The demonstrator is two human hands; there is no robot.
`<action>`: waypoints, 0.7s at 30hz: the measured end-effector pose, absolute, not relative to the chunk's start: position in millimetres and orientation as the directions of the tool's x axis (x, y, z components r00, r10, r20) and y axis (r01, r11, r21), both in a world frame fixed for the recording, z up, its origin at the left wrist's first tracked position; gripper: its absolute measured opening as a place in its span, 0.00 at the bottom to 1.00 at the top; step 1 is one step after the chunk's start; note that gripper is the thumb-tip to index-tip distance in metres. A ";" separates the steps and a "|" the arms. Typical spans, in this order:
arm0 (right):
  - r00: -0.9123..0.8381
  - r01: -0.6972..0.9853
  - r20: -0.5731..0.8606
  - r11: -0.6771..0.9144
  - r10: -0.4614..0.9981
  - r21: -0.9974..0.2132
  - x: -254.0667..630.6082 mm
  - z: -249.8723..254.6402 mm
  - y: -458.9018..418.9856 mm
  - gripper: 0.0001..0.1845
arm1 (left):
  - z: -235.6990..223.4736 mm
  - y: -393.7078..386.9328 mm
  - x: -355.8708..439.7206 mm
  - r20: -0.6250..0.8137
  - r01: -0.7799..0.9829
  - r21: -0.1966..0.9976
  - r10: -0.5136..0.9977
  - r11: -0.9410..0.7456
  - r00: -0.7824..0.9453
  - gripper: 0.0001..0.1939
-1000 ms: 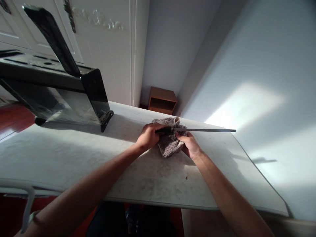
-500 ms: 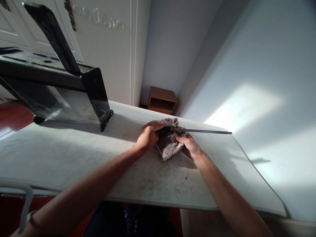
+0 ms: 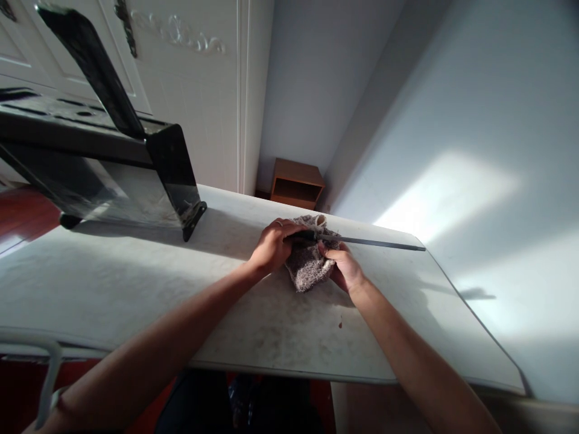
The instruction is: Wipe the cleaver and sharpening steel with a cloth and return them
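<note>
Head view shows two bare hands and one long thin metal rod (image 3: 375,243) over one grey cloth (image 3: 310,265), near the middle of the white table (image 3: 136,283). The left hand (image 3: 271,247) is closed around the rod's dark handle (image 3: 301,235). From that hand the rod sticks out toward 3 o'clock, low over the table. The right hand (image 3: 346,268) is closed on the cloth, pressing it up against the rod just beside the handle. At 10 o'clock from the hands stands one black knife block (image 3: 113,175). One small wooden cabinet (image 3: 296,184) sits at 12 o'clock, past the table.
</note>
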State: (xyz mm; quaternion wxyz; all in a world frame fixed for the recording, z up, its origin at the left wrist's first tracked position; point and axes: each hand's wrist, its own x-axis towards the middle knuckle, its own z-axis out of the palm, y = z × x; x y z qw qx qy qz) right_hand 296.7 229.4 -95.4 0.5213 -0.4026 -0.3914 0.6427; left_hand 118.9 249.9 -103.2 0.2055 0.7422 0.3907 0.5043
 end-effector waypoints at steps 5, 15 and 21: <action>-0.126 -0.361 -0.127 -0.164 0.984 -0.918 298.4 -96.4 230.9 0.18 | -101.9 254.4 115.2 0.514 0.321 0.761 0.825 -0.564 0.232 0.13; -0.142 -0.356 -0.095 -0.140 0.985 -0.924 298.4 -96.7 230.5 0.19 | -95.4 260.3 103.3 0.434 0.316 0.779 0.829 -0.542 0.352 0.15; -0.098 -0.331 -0.161 -0.185 0.982 -0.925 297.2 -94.5 228.8 0.19 | -90.9 262.3 92.0 0.331 0.291 0.813 0.811 -0.505 0.482 0.18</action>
